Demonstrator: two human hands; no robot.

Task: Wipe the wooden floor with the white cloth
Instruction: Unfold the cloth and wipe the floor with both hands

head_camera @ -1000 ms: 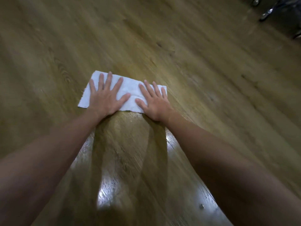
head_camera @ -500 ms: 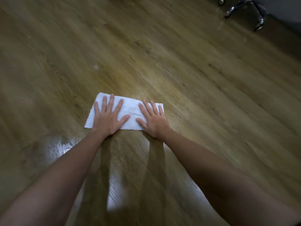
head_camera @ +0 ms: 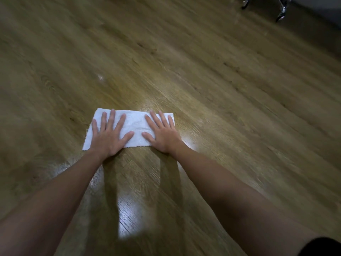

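A white cloth [head_camera: 135,124], folded into a long rectangle, lies flat on the wooden floor [head_camera: 221,89] in the middle of the view. My left hand [head_camera: 108,139] presses flat on its left half with the fingers spread. My right hand [head_camera: 163,135] presses flat on its right end, fingers apart, with the heel of the palm on the floor just past the cloth's near edge. Neither hand grips the cloth. Both forearms stretch forward from the bottom of the view.
The shiny metal legs of a wheeled chair base [head_camera: 281,10] stand at the top right. Glossy reflections show on the floor [head_camera: 129,218] between my arms and beside the cloth. A dark piece of clothing [head_camera: 321,246] fills the bottom right corner.
Hands and cloth sit lower in the view than a second ago, and the cloth now lies more level. The view has shifted, moving the chair legs leftward in the frame.
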